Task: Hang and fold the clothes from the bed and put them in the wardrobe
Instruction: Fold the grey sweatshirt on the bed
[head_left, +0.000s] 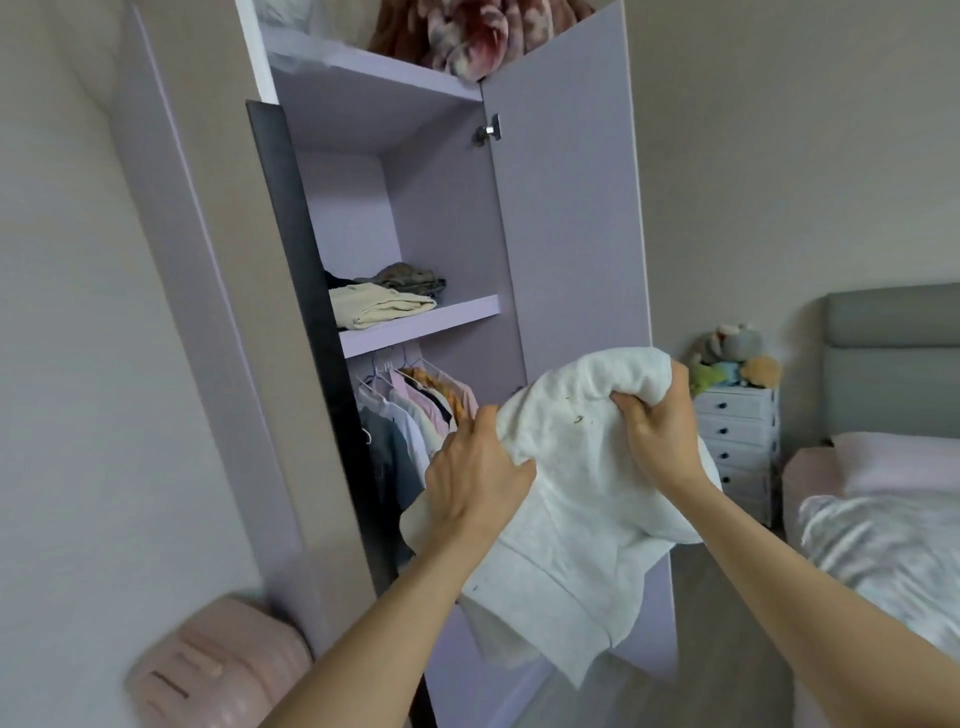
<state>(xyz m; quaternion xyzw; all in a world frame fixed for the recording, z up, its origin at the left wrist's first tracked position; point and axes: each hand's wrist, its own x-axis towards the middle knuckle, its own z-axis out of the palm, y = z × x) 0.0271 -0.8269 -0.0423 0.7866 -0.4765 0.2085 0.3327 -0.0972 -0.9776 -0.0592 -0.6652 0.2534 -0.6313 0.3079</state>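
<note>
Bedroom walls in pale grey frame a tall lilac wardrobe (566, 208) with its door swung open, and the person stands just in front of it with both arms raised.

Nearest, the left hand (475, 480) and the right hand (657, 426) share one load: a white garment (587, 499), thick and soft like a sweatshirt, loosely folded with its hem hanging down below the wrists. Each grip is closed tight into the cloth, fingers curled and bunching the upper edge, the left at the near-left corner, the right higher and further over. The bundle is in the air, touching nothing else, in front of the lower edge of the door.

Below and left of the left hand, a pink ribbed suitcase (218, 670) stands by the wardrobe's foot. Off to the right of the right hand lies the bed (883, 545) with a patterned cover.

Just beyond the left hand, hanging shirts (415, 410) fill the rail. Above both hands, the middle shelf (421, 325) carries a cream folded garment (379, 309) with a darker patterned one behind it; its right half looks bare. Higher still, a mottled red-brown fabric bundle (467, 36) sits on the top shelf. Far right, a small white chest of drawers (737, 441) holds soft toys.

By my reading, the step in hand is stowing a folded piece. Next, the bundle needs lifting up and forward to the shelf, kept flat so the fold holds, and set beside the cream garment without pushing that stack askew.
</note>
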